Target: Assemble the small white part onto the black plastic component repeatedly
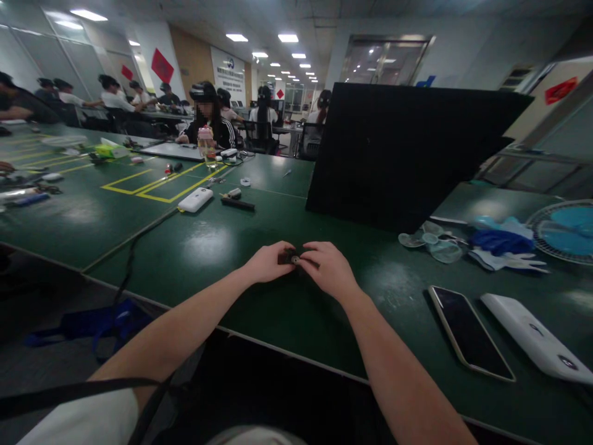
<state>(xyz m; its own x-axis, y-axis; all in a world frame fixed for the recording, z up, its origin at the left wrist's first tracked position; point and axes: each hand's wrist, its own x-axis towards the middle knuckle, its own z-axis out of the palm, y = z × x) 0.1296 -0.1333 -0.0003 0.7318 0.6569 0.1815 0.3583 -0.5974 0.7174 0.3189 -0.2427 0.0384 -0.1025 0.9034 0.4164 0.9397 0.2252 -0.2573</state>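
Note:
My left hand (pixel 267 262) and my right hand (pixel 328 268) meet over the dark green table (pixel 208 247), close to its front edge. Both pinch a small black part (pixel 290 256) between their fingertips. The part is mostly covered by the fingers, so I cannot make out its shape. A shiny spot shows on it where the thumbs come together.
A large black board (pixel 398 154) leans behind my hands. To the right lie a phone (pixel 470 330), a white power bank (pixel 532 337), blue and white gloves (pixel 503 244) and a small fan (pixel 567 230). Another white power bank (pixel 195 199) lies at left. People sit at the far tables.

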